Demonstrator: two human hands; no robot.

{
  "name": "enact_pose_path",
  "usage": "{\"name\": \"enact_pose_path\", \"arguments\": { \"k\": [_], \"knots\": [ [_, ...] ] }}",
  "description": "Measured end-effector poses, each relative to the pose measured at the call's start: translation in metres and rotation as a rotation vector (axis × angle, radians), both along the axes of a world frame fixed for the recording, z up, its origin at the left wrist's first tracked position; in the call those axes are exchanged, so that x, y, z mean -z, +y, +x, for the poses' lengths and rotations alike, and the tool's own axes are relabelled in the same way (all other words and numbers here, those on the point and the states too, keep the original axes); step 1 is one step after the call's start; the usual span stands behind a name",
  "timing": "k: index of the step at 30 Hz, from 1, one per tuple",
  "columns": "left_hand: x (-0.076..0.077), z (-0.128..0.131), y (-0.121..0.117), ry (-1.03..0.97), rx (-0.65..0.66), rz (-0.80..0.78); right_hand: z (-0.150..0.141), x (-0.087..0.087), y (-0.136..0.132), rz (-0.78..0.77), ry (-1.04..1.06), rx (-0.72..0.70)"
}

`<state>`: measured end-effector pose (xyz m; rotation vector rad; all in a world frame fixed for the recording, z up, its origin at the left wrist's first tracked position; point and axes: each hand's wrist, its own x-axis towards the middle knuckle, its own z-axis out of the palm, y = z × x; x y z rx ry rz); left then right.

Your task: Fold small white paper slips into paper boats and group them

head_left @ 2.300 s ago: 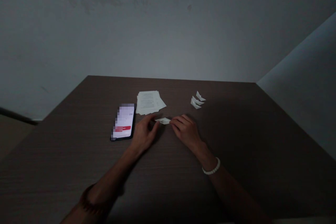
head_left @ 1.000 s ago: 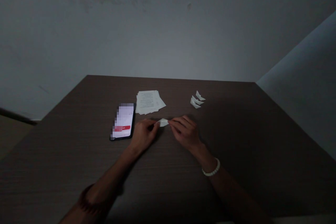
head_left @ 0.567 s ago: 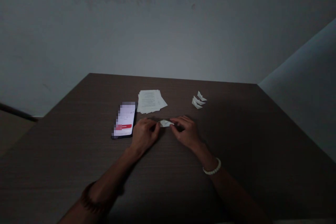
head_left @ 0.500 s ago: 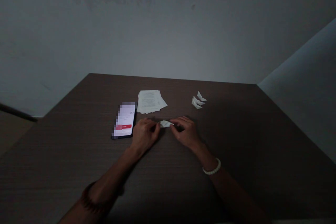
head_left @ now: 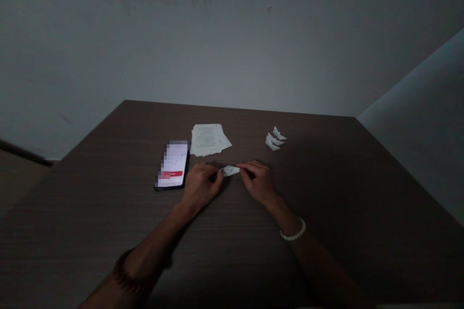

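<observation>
A small piece of folded white paper (head_left: 230, 171) is stretched between my hands near the middle of the table. My left hand (head_left: 202, 182) pinches its left end between thumb and fingers. At its right end, my right hand (head_left: 258, 179) has thumb and forefinger closed on the tip. Just beyond my hands lies a stack of printed paper sheets (head_left: 208, 140), fanned slightly unevenly. Several small folded paper boats (head_left: 275, 140) stand close together, beyond my right hand.
A phone (head_left: 174, 166) with a lit screen lies left of my left hand, close beside the paper stack. The dark wooden table (head_left: 232, 260) runs back to a stained grey wall (head_left: 232, 48). Another wall slants in at the right.
My right thumb and forefinger have come together at the right tip of the folded paper, which is tilted slightly more. My left hand keeps its pinch.
</observation>
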<state>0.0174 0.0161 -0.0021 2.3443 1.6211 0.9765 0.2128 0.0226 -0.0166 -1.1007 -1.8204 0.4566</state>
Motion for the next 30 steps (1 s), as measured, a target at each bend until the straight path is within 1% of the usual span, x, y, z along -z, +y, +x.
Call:
{"name": "enact_pose_path", "arguments": {
  "k": [5, 10, 15, 20, 24, 30],
  "knots": [
    [0.0005, 0.0005, -0.0001, 0.015, -0.001, 0.01, -0.0006, 0.0004, -0.0005, 0.017, -0.018, 0.029],
    [0.0006, 0.0, 0.0001, 0.021, 0.021, -0.011, 0.0007, -0.0013, -0.0012, -0.015, -0.011, 0.003],
    [0.0003, -0.0004, 0.0001, 0.017, 0.039, -0.003, 0.0006, 0.0001, -0.0009, -0.019, -0.003, 0.012],
    [0.0011, 0.0002, 0.0002, 0.087, 0.059, 0.022, -0.0026, 0.0015, -0.0022, 0.013, -0.078, 0.073],
    [0.0024, 0.0008, 0.0001, 0.171, 0.083, 0.061, -0.0036, 0.0001, -0.0042, 0.046, -0.123, 0.051],
    [0.0026, 0.0005, -0.0005, 0.228, 0.122, 0.072, -0.0031, -0.0023, -0.0056, 0.084, -0.171, 0.039]
  ]
}}
